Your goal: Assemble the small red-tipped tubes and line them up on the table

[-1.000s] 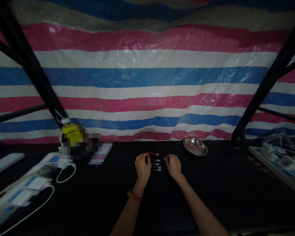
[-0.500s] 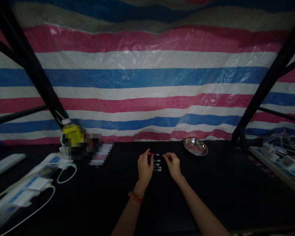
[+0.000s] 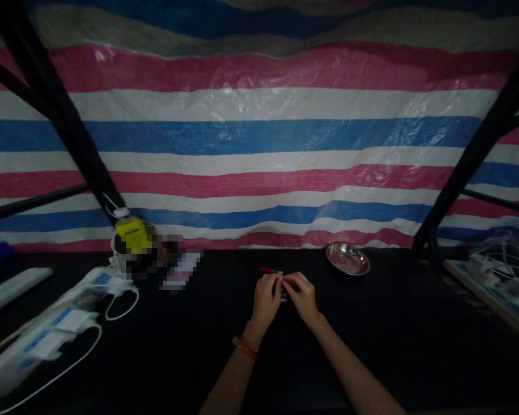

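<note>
My left hand (image 3: pixel 267 297) and my right hand (image 3: pixel 301 295) are close together over the black table, fingertips nearly meeting. Both sets of fingers are bent into a pinch; anything between them is too small to make out. Just beyond the left fingers lies a slim stick with a red end (image 3: pixel 266 270) and a pale end. Small dark pieces with pale markings (image 3: pixel 284 298) show in the gap between the hands, mostly covered by them. An orange-brown bracelet (image 3: pixel 245 348) circles my left wrist.
A round shiny metal dish (image 3: pixel 348 259) stands at the back right. On the left are a power strip with white plugs and cables (image 3: pixel 63 328), a yellow-labelled bottle (image 3: pixel 132 231) and a blurred-out patch. More cables (image 3: pixel 508 282) lie far right. A striped sheet (image 3: pixel 259 138) hangs behind.
My left hand has moved right and toward my right hand, so their fingertips now come together. The row of small pieces is mostly covered now. The view has shifted slightly.
</note>
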`<act>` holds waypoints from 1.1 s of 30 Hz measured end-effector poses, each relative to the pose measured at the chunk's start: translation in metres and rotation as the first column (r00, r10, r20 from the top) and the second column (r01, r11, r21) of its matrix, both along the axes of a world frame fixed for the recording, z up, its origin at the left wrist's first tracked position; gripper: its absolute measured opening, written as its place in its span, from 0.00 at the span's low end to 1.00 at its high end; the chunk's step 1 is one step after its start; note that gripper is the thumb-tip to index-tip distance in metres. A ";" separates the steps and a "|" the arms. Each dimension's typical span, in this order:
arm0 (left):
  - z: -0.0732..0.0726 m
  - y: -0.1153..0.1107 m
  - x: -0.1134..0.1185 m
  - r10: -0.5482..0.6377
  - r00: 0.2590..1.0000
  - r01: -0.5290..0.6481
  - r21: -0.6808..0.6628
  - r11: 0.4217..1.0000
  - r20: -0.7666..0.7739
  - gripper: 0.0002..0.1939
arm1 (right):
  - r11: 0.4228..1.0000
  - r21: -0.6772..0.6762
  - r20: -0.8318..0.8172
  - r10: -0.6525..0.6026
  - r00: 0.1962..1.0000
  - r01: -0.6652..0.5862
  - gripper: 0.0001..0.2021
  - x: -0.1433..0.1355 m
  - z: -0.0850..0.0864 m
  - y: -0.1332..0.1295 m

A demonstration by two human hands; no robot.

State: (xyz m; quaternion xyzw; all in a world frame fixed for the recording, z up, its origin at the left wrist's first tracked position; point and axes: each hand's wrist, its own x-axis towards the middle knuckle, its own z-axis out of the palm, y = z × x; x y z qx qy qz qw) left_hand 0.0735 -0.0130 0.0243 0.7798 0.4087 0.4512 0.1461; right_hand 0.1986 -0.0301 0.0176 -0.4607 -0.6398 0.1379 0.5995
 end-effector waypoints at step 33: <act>0.003 -0.002 -0.002 0.053 0.999 -0.053 0.004 0.999 -0.004 0.13 | 0.986 0.154 0.046 0.061 0.997 -0.068 0.12 0.000 0.001 -0.004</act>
